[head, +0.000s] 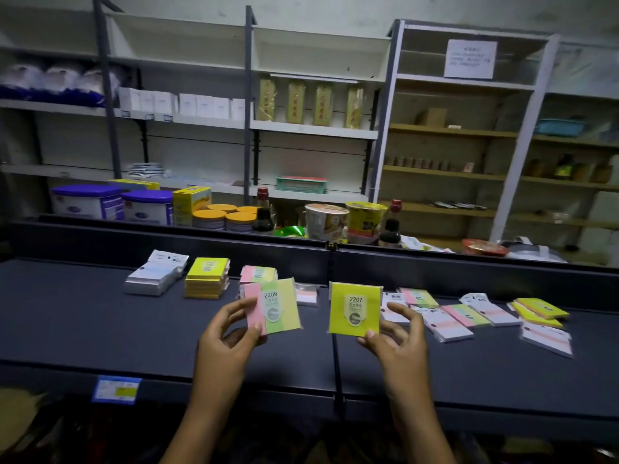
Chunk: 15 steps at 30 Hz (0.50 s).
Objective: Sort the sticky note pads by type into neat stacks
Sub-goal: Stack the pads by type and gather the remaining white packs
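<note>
My left hand (231, 333) pinches a striped pad (279, 306) of pink, green and yellow, labelled 2209, held upright above the dark shelf (100, 323). A plain yellow pad (351, 308) labelled 2207 is held the same way by my right hand (395, 336). Behind them stand three stacks: a white stack (155, 272) at the left, a yellow stack (207, 277) beside it, and a striped stack (258, 273) partly hidden by the held striped pad. Loose pads (469, 314) of all three kinds lie scattered to the right.
A raised back edge (234, 242) bounds the shelf, with tubs, jars, cup noodles and sauce bottles behind it. A small pink-and-white packet (306, 294) lies between the held pads. A blue price tag (115, 390) hangs on the front edge at left.
</note>
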Available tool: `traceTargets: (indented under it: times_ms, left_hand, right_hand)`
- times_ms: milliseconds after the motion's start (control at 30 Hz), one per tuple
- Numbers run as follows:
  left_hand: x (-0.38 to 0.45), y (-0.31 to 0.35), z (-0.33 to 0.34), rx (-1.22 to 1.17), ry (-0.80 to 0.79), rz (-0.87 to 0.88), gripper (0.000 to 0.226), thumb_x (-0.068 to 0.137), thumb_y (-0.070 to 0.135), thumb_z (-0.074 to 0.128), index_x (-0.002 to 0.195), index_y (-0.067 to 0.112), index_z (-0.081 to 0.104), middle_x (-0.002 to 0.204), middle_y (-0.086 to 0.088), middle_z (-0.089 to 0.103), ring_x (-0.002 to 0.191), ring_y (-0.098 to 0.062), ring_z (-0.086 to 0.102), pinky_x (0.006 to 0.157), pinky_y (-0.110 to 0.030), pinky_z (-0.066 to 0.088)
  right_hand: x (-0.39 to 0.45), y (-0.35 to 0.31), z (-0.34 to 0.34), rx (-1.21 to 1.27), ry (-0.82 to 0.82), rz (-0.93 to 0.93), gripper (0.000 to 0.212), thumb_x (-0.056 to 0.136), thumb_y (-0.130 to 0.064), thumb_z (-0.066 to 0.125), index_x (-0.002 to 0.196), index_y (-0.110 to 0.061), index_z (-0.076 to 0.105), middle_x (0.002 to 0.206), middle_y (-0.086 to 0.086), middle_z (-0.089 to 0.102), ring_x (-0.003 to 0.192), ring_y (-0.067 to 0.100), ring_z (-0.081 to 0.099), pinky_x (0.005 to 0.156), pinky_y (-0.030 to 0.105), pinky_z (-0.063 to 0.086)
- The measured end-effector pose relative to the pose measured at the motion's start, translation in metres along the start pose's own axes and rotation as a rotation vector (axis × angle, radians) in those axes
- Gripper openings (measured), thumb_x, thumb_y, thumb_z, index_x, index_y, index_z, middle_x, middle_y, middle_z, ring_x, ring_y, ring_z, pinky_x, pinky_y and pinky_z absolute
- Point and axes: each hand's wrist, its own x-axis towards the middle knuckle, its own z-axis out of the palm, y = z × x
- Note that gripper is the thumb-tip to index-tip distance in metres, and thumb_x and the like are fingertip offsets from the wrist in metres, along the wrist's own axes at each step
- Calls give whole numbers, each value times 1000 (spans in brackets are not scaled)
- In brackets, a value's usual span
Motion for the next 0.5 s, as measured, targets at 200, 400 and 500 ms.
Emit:
traceTargets:
  times_ms: [200,400,500]
  left_hand:
    - [13,-2,-28,52,37,9,41,88,-1,65,116,29,65,110,11,70,97,-16,72,71,-23,60]
    - [43,-10,-46,157,42,40,52,81,-3,73,118,31,63,120,12,66,109,-14,67,79,-17,56]
    - [60,-17,-47,178,21,45,53,79,-6,74,120,27,63,122,9,65,110,-13,66,79,-15,55]
  right_hand:
    - [13,11,42,-28,-102,-65,52,89,8,62,120,-33,52,105,5,63,88,7,73,69,20,59]
    - [34,23,74,3,-170,-121,46,90,9,62,110,-32,58,99,-1,71,92,8,72,71,22,60]
    - [46,28,83,-10,-181,-134,42,90,11,60,104,-29,63,98,-7,73,93,10,71,72,23,60]
